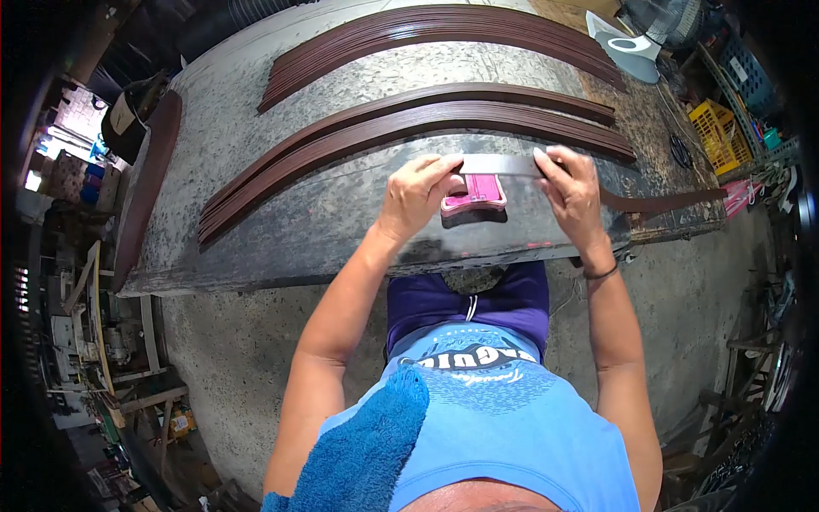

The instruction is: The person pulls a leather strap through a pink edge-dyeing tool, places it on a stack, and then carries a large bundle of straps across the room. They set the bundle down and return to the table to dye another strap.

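Observation:
A flat strip (499, 165) is stretched between my two hands, its face looking greyish and shiny in the light. My left hand (416, 194) pinches its left end between thumb and fingers. Farther right, my right hand (570, 189) grips it the same way. A brown length of strap (670, 202) runs out from behind the right hand toward the table's right edge. Just below the stretched part sits a small pink piece (474, 194) with a pale rim and a dark base, close to my left fingers.
Long bundles of dark brown strips (444, 34) lie curved across the worn table (341, 205), with two more bundles (426, 124) nearer me. Another brown strip (149, 188) lies along the left edge. A fan (670, 21) and yellow crate (718, 136) stand at the right.

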